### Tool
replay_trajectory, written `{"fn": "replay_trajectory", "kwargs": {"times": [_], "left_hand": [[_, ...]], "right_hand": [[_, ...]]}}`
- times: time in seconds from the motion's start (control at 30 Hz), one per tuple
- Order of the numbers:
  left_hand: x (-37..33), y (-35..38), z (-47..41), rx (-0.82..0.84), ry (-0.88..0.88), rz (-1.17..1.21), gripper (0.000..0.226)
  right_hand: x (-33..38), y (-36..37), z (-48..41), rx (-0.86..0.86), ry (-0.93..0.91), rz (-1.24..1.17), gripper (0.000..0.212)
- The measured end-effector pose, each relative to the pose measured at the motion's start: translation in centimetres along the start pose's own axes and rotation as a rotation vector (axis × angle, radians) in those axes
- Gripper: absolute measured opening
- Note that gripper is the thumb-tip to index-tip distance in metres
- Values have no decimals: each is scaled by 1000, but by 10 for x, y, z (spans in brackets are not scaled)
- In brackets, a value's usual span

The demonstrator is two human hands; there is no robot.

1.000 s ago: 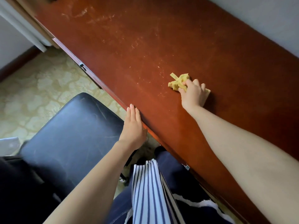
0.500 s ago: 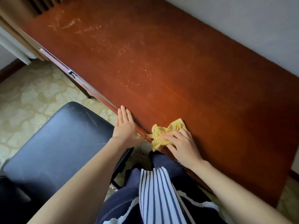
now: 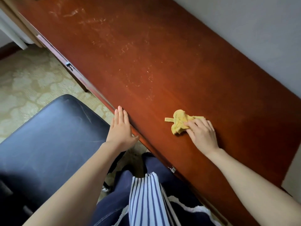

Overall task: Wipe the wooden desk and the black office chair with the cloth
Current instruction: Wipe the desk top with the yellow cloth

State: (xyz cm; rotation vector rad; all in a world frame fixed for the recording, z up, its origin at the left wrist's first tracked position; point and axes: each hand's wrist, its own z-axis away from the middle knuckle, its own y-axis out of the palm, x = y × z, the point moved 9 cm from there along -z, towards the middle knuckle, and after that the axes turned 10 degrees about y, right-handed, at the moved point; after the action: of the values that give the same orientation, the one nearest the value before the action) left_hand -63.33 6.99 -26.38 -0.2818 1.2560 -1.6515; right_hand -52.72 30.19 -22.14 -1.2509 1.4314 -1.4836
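The right hand (image 3: 202, 132) is gripping the yellow cloth (image 3: 180, 122) on the wooden desk (image 3: 146, 54) with curled fingers; the left hand (image 3: 121, 129) is lying flat on the front edge, apart from the cloth.

- The left hand (image 3: 120, 128) and right hand (image 3: 202, 136) are bare, forearms uncovered.
- White cloth panel with vertical navy stripes (image 3: 146, 201) down the front.
- Dark navy garment (image 3: 112, 207) flanking that panel.
- White scalloped lace trim (image 3: 182, 204) right of the panel.
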Motion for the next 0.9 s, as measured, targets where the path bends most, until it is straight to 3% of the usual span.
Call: {"fn": "replay_trajectory", "kwargs": {"times": [0.13, 0.4, 0.53, 0.7, 0.8, 0.9], "left_hand": [[2, 0, 0, 0, -22, 34, 101], [3, 1, -1, 41, -82, 125, 99], [7, -3, -1, 31, -94, 156, 93], [13, -17, 8, -124, -81, 357, 73], [20, -21, 24, -280, -130, 610, 51], [24, -3, 40, -258, -272, 1041, 44]], "right_hand": [[-11, 0, -62, 23, 132, 25, 18], [-1, 10, -167, 42, 521, -115, 26], [51, 27, -180, 76, 413, -122, 20], [120, 39, -146, 141, 68, -128, 18], [140, 40, -108, 194, 2, -184, 17], [145, 38, -70, 262, 117, -374, 14]]}}
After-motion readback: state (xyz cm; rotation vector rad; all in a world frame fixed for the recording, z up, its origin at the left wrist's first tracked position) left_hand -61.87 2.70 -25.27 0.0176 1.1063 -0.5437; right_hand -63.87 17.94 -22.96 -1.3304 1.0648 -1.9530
